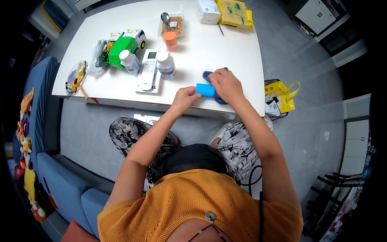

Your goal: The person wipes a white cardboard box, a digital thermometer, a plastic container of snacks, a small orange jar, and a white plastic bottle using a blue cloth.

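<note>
A bright blue cylinder [204, 90] lies on its side near the table's front edge. My left hand [185, 99] is closed on its left end, with thumb and fingers pinching it. My right hand [226, 86] reaches over the cylinder's other end, its fingers curled on a dark blue cloth [219, 99]. Part of that cloth sticks out beyond the fingertips, and the rest is hidden under the hand. To the left stand two white bottles with white caps, the nearer one [166, 68] beside a white remote control [149, 74] lying on a white box.
On the white table [234, 48] are a green toy truck [123, 50], an orange-capped bottle [171, 42], a food tub [174, 25] with a spoon, a tissue pack [208, 12], a yellow wipes pack [236, 14], a pen [221, 30] and a floral craft [75, 76]. A yellow bag [285, 99] stands at right.
</note>
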The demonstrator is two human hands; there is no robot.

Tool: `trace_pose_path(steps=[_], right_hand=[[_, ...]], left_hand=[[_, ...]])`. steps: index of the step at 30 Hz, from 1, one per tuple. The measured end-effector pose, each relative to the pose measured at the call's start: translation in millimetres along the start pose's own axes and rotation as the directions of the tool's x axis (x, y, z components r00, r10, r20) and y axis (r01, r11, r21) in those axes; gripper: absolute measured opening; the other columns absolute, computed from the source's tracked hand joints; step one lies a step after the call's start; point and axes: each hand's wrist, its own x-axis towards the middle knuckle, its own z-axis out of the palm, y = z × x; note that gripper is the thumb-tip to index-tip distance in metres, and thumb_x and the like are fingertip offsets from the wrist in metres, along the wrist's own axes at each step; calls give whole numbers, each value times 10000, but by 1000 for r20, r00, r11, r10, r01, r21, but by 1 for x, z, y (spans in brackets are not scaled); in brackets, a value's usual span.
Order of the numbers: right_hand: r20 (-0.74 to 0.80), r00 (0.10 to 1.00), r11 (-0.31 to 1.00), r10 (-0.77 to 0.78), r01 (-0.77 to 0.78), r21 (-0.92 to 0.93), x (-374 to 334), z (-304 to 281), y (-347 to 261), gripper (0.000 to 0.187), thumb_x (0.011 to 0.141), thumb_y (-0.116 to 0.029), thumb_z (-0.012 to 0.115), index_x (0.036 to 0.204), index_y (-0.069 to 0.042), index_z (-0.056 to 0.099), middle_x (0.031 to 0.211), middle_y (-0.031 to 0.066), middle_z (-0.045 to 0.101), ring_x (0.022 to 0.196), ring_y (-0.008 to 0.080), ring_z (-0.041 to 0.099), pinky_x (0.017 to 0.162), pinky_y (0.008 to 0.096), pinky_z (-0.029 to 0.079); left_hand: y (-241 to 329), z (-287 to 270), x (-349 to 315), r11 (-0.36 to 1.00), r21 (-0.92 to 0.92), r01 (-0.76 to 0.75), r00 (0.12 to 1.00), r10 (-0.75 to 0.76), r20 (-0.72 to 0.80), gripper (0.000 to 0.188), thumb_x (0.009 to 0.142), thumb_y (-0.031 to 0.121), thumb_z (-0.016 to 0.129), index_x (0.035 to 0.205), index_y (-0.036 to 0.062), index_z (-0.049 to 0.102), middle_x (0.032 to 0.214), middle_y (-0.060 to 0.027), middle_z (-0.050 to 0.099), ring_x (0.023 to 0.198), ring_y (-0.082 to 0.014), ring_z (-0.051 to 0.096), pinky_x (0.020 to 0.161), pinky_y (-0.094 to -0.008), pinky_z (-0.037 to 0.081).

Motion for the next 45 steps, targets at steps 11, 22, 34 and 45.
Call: trace_pose_path(steps=[11, 22, 34, 45], right_hand=[[114, 984, 990, -140, 139, 15, 3, 14, 2, 264, 884, -300, 492, 995, -175, 696, 1084, 51, 623, 943, 281, 599, 816, 396, 488], [-72, 996, 910, -59, 83, 407, -15, 0, 30, 255, 893, -240, 500, 1008, -131, 700, 1082, 95, 618, 933, 271, 603, 836, 364, 476], [-34, 974, 967, -224, 226, 113, -20, 12, 9, 203, 873, -226, 552, 1028, -168, 669, 1117, 30, 595, 946, 315, 548, 792, 419, 488], [367, 920, 707, 140, -352, 614, 7, 17, 24, 421, 965, -367, 396, 1060, -68, 677, 1059, 157, 653, 1000, 297, 601, 891, 329, 433]], left_hand=[[-7, 5, -7, 998, 51, -42, 995, 46, -83, 119, 827, 91, 669, 926, 28, 687, 723, 9, 633, 615, -92, 543, 568, -252, 453], [-16, 7, -4, 810, 453, -373, 904, 427, -19, 166, 782, 16, 685, 945, -9, 666, 847, -89, 656, 721, -169, 595, 663, -277, 471], [-15, 3, 6, 975, 190, -112, 991, 94, 99, 159, 815, 151, 680, 893, 13, 672, 681, -13, 549, 614, -80, 459, 568, -262, 397], [-23, 12, -20, 643, 487, -591, 728, 685, -22, 186, 774, 10, 676, 958, 37, 671, 923, -90, 676, 761, -245, 572, 696, -329, 477]])
